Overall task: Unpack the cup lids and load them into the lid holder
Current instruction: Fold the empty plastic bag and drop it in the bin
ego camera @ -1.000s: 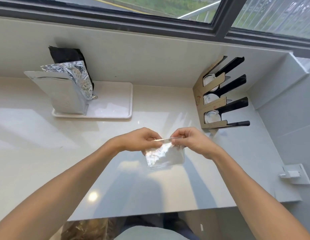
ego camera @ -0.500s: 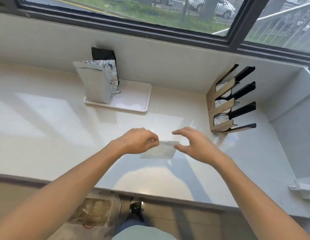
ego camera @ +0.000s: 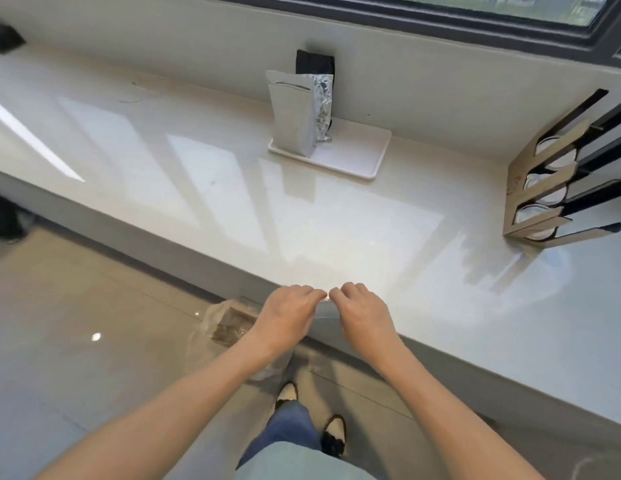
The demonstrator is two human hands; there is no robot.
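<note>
My left hand and my right hand are held knuckle to knuckle over the counter's front edge. Both pinch the top edge of a thin clear plastic wrapper, which hangs between them and is hard to make out. No lids show in the wrapper. The cardboard lid holder with black dividers stands far to the right on the counter. White lids sit in its three slots.
At the back of the glossy counter, a white tray holds a silver foil pouch, with a black pouch behind it. A clear plastic bag lies on the floor below the counter edge, beside my feet.
The right hand, open half a second ago, has closed on the wrapper again. Both hands have drawn back to the counter's front edge, and the view has swung left and down.
</note>
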